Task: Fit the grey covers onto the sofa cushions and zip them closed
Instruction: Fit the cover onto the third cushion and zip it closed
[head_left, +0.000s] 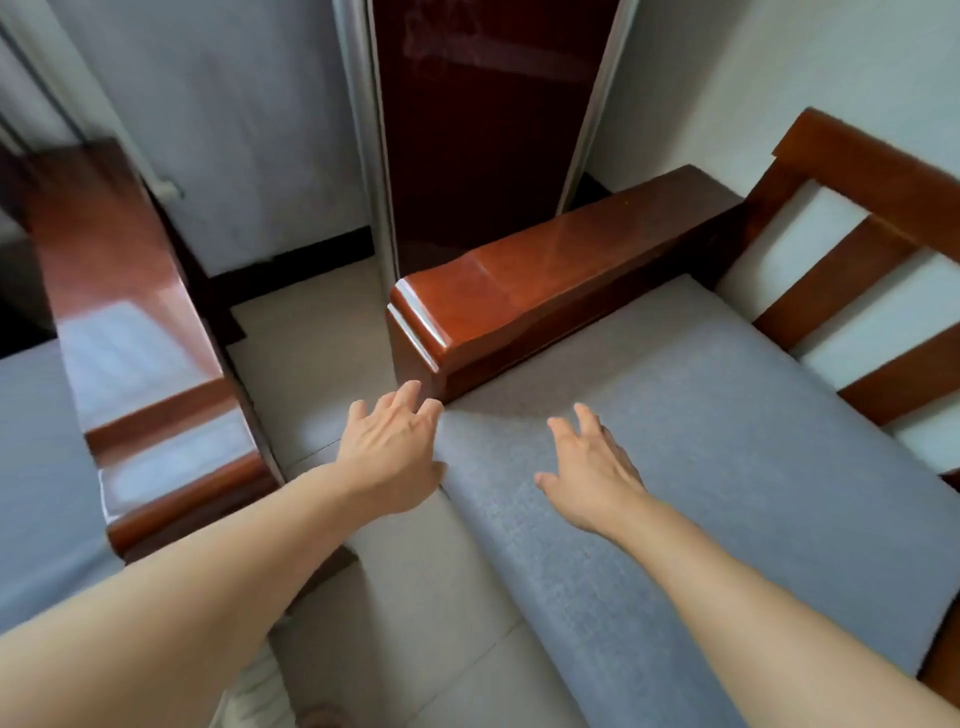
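At the far left edge lies a grey fabric seat cushion (36, 467) on a second piece of furniture, bounded on its right by a broad glossy reddish-brown wooden armrest (130, 332) that runs away towards a pale wall (234, 119). A dark skirting board (291, 265) lines the foot of that wall. Between the two pieces of furniture a strip of light beige floor tiles (415, 587) runs from the near edge up to a dark maroon door panel (483, 114) set in a pale frame.

The left hand (392, 452) reaches over the floor strip with its fingers straight and slightly spread, holding nothing; its fingertips come close to the front end of the polished brown wooden sofa armrest (524, 291), and its thumb side lies at the front left corner of the grey fabric-covered sofa seat cushion (727, 431). Whether it presses that corner cannot be told.

That cushion, already in its cover, fills the sofa seat, its left edge tight under the armrest and its front edge overhanging the floor. The right hand (592, 473) hovers or rests flat over the cushion near its front left corner, fingers straight and loosely spread, holding nothing; contact cannot be told.

At the right, a brown slatted wooden sofa backrest (857, 260) stands against a white wall (753, 78)
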